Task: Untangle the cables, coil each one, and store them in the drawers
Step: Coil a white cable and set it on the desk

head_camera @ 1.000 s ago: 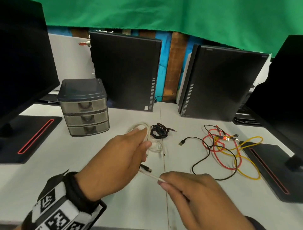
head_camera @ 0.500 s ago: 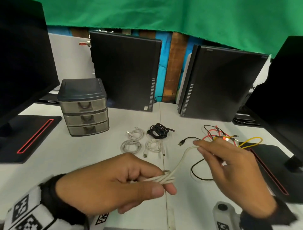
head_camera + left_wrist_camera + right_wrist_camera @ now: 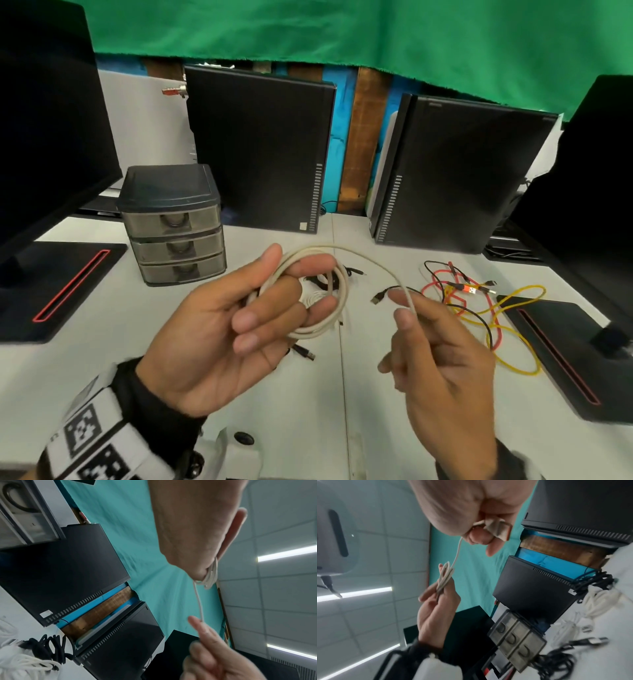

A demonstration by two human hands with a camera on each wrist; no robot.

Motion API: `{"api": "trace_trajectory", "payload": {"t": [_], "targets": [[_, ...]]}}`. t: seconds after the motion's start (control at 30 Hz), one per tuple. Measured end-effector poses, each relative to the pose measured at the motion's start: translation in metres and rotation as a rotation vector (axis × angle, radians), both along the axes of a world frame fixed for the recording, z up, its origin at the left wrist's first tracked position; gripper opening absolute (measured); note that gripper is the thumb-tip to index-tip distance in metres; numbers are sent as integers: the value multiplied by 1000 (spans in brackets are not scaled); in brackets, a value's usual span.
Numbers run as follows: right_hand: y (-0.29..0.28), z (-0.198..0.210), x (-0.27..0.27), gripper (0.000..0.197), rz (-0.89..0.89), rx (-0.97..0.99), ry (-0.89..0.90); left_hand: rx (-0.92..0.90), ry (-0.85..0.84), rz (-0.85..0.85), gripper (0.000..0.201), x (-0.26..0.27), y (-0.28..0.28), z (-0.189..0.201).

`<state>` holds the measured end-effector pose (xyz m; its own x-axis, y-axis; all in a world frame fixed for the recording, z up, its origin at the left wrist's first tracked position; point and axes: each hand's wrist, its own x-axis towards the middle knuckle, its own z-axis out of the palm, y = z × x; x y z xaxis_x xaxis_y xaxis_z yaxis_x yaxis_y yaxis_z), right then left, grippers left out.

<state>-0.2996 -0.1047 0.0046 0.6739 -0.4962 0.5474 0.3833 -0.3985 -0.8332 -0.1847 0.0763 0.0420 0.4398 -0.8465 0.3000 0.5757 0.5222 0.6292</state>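
2 hands (image 3: 219, 329) (image 3: 442, 373), 3 drawers (image 3: 178, 248), 2 computer towers (image 3: 260, 150) (cables too tangled to count).

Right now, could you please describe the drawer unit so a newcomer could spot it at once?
Start at the left black computer tower standing on the white desk. Just left of it stands the drawer unit: a small dark-topped box, the only thing with three stacked smoky drawers.

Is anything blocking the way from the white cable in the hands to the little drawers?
Nothing lies on the table between the white cable and the drawer unit. But all three drawers are closed, so one must be pulled open first.
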Motion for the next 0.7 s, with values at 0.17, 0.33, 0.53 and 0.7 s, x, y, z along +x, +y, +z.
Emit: {"api": "trace_trajectory", "payload": {"t": [0.17,0.33,0.53,0.7], "targets": [[14,-25,-2,37,244,-308,507,105,-95,250,43,-6,-9,-7],[29,-11,-13,61,237,-649,746,500,-772,745,35,-14,-25,-24],[27,11,-29,32,146,-690,371,665,-1196,775,34,-16,-24,-32],[16,25,-33,6,162,-548,67,712,-1210,454,46,-30,-21,-25]]}}
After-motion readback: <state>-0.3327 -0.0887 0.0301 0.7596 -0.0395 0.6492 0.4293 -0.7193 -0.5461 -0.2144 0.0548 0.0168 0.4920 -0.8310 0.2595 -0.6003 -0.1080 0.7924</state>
